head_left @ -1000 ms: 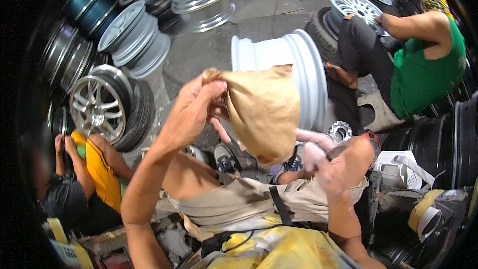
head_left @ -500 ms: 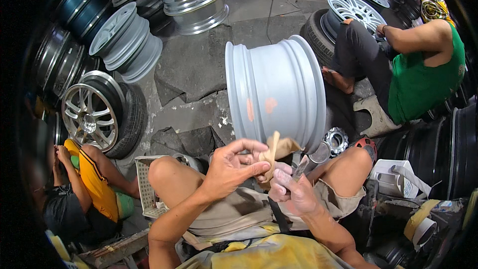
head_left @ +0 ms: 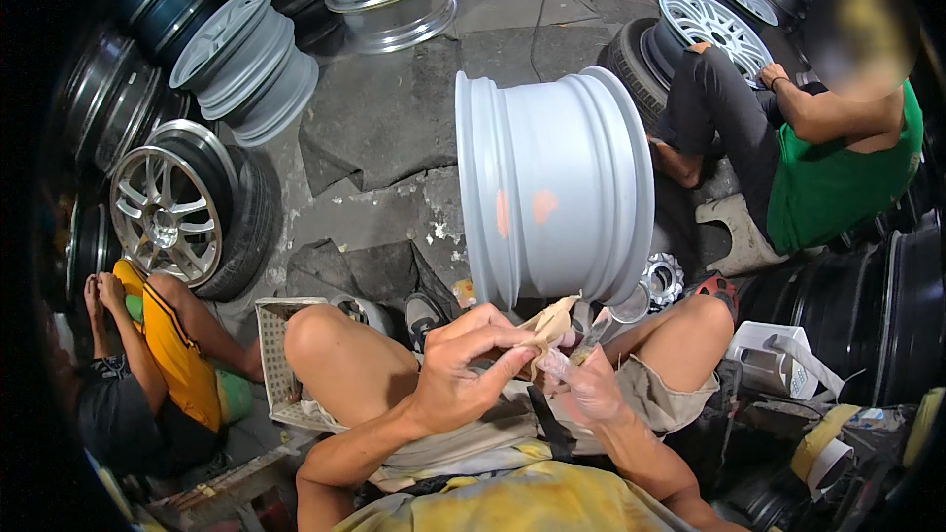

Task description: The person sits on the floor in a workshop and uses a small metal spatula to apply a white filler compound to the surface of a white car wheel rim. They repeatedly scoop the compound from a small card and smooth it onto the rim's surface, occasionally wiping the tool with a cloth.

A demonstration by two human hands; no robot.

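A crumpled tan sheet (head_left: 550,325), paper or sandpaper, is pinched between the thumb and fingers of my left hand (head_left: 473,365). My right hand (head_left: 586,384), its fingertips whitened with dust or filler, touches the sheet's lower side. A small flat greyish strip (head_left: 594,337) sticks up from my right thumb and fingers; its kind I cannot make out. Just beyond both hands a light grey wheel rim (head_left: 572,158) stands with its barrel facing me. Two salmon-pink patches (head_left: 544,207) mark its barrel.
At right a person in a green top (head_left: 847,177) sits by a spoked grey rim (head_left: 717,34) on a tyre. Another person in yellow shorts (head_left: 172,355) sits at left. A white perforated basket (head_left: 281,365) stands beside my left knee. Stacked rims (head_left: 394,0) line the back.
Both hands have shifted slightly down and closer together, and the tan sheet is folded differently. My view has tilted a little. The person at right has raised their head.
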